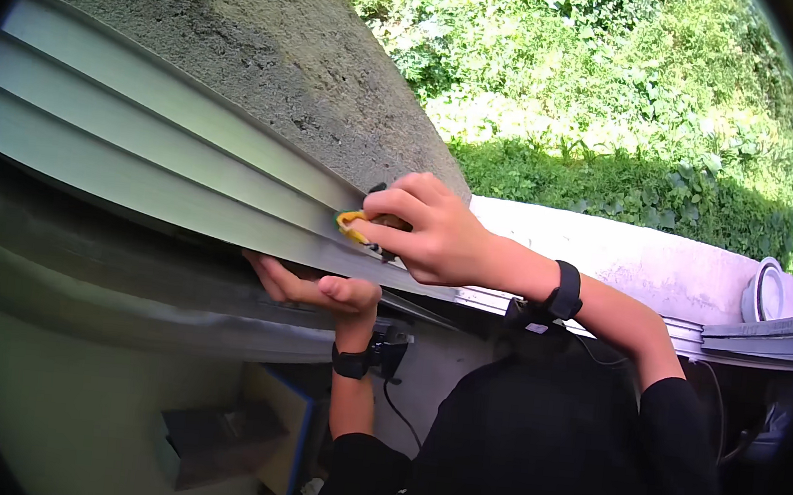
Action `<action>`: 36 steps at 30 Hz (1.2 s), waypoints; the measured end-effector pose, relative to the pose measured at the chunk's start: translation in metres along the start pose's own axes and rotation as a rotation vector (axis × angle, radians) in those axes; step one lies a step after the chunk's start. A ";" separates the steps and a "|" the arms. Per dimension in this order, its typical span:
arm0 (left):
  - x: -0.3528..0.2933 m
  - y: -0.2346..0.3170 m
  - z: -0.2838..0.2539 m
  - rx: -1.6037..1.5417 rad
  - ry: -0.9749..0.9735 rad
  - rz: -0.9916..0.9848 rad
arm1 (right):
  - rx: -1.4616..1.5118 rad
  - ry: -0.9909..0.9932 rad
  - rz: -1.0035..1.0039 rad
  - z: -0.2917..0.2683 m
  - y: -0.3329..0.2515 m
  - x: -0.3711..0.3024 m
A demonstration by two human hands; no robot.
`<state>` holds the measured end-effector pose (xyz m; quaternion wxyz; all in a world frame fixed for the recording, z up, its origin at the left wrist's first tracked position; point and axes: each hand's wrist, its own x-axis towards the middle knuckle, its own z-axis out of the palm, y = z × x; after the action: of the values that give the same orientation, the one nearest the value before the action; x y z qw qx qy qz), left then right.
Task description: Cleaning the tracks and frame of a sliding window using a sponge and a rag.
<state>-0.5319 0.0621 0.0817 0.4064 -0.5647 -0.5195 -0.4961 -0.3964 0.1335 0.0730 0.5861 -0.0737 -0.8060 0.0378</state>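
Note:
Long pale grey-white ridged strips [169,152], lying lengthwise side by side, run from the far left toward the middle. My right hand [426,231] is closed around a small yellow and black object [351,227], pressed against the right part of the strips. Its kind is mostly hidden by my fingers. Below the strips' near edge is my left hand [313,287], palm up with fingers stretched out and thumb apart. Its fingertips reach under the edge, and I cannot tell whether they touch it. Black bands [564,290] circle both wrists.
A rough concrete ledge [272,57] borders the strips on the far side, with green plants [607,106] beyond. At the right, a round white-rimmed object [767,291] stands on a pale wall. A grey box [224,440] sits low at the left.

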 end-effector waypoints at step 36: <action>-0.011 -0.011 0.015 -0.489 0.191 -0.104 | 0.085 -0.142 0.066 0.002 -0.024 -0.036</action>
<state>-0.5408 0.0761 0.0678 0.2792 -0.5691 -0.3720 -0.6781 -0.3893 0.1044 0.0422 0.5285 -0.0722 -0.8403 0.0964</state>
